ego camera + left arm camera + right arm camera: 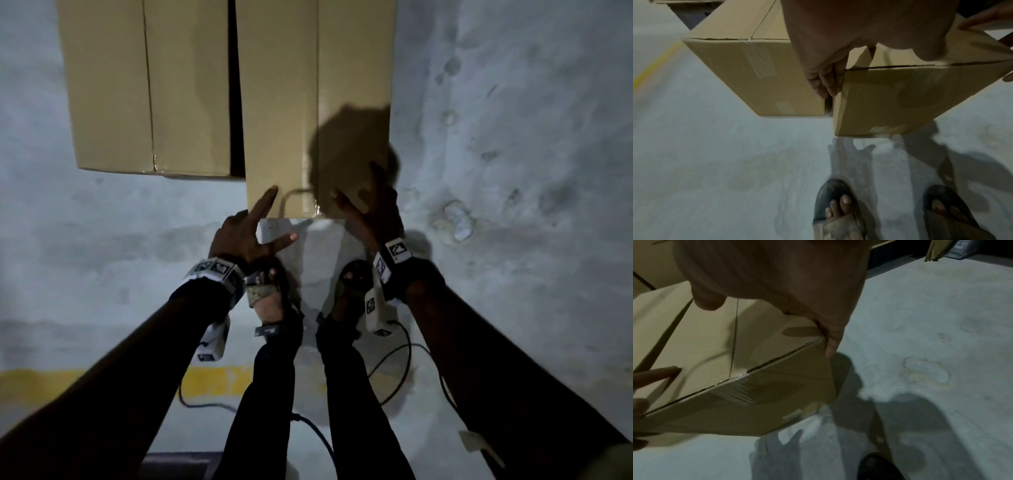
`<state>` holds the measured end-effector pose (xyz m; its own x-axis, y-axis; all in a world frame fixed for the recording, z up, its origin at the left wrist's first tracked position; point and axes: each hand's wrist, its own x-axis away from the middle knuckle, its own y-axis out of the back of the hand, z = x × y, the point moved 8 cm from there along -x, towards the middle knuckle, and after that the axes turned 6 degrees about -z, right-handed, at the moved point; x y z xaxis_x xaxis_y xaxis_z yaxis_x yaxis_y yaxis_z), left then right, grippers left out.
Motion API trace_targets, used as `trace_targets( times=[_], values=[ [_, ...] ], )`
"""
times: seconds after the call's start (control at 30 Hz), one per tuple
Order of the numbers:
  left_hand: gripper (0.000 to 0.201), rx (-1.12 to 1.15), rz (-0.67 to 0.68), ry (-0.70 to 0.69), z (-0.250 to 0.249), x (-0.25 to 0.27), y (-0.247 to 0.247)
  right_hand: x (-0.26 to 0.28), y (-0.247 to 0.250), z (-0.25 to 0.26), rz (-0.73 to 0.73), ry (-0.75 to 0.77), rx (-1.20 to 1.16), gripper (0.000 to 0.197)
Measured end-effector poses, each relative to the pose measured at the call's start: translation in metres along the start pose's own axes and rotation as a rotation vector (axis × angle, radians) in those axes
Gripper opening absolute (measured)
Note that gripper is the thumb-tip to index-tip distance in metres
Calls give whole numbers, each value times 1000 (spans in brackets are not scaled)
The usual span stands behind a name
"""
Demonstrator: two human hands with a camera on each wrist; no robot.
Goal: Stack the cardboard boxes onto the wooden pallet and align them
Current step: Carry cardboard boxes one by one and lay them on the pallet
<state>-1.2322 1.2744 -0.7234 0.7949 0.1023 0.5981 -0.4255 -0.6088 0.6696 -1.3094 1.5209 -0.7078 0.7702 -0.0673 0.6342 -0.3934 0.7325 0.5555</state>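
Two brown cardboard boxes lie side by side on the concrete floor. The right box (281, 102) (900, 97) (715, 337) reaches nearer to me than the left box (109, 85) (756, 73), with a narrow dark gap between them. My left hand (253, 229) holds the right box's near left corner, with fingers (824, 81) reaching down into the gap and one finger lying on top. My right hand (370, 205) grips the near right corner, with fingers (832, 340) down the side wall. I cannot tell whether the box is lifted. No pallet shows plainly.
My sandalled feet (270, 294) (352, 284) stand just behind the right box. Black cables (394, 370) trail on the floor by my legs. A yellow painted line (212, 380) crosses behind me. Rough pale patches (455, 219) mark the floor to the right.
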Motion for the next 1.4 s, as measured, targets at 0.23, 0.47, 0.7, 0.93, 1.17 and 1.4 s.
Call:
trace_targets(
  times=[0.23, 0.47, 0.7, 0.93, 1.17, 1.4],
  values=[
    [97, -46, 137, -16, -5, 65, -33, 48, 4, -52, 82, 11, 95, 107],
    [104, 66, 35, 91, 10, 75, -54, 63, 2, -78, 101, 83, 32, 100],
    [108, 117, -116, 163, -17, 4, -26, 6, 17, -55, -7, 137, 107, 101],
    [110, 94, -198, 93, -19, -13, -24, -20, 7, -50, -99, 317, 56, 108],
    [119, 37, -319, 122, -55, -2, 3, -7, 36, -25, -251, 350, 22, 102],
    [118, 57, -310, 95, -118, 35, 58, 26, 108, 16, -218, 284, 15, 114]
  ],
)
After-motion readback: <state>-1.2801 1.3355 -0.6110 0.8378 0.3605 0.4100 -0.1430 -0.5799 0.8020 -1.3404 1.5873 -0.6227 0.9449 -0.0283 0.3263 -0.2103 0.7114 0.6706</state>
